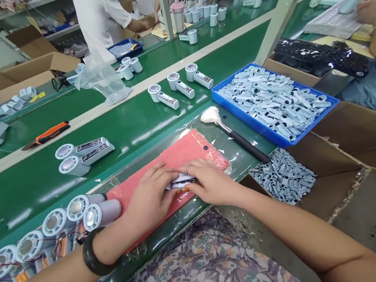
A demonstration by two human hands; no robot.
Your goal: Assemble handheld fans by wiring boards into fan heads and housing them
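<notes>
On a pink pad (189, 147) lies a light-blue fan handle (182, 178), mostly covered by my fingers. My left hand (151, 192), with a dark bangle on its wrist, grips its left end. From the other side, my right hand (209, 181) closes on the right end, and both thumbs press along the near edge. Whether a round head is attached to the handle is hidden under my left hand. Beyond the pad rests a black-handled hammer (242, 144) with a white-wrapped head. Beside my left forearm stand several fan bodies (93, 215) with round heads and loose wires.
A blue tray (257, 126) of light-blue handle covers sits at right, above a cardboard box (333, 165) holding more pieces. Fan bodies (180, 85) lie on the green belt (129, 134). Orange-handled pliers (51, 134) rest farther left. Other people work across the belt and at right.
</notes>
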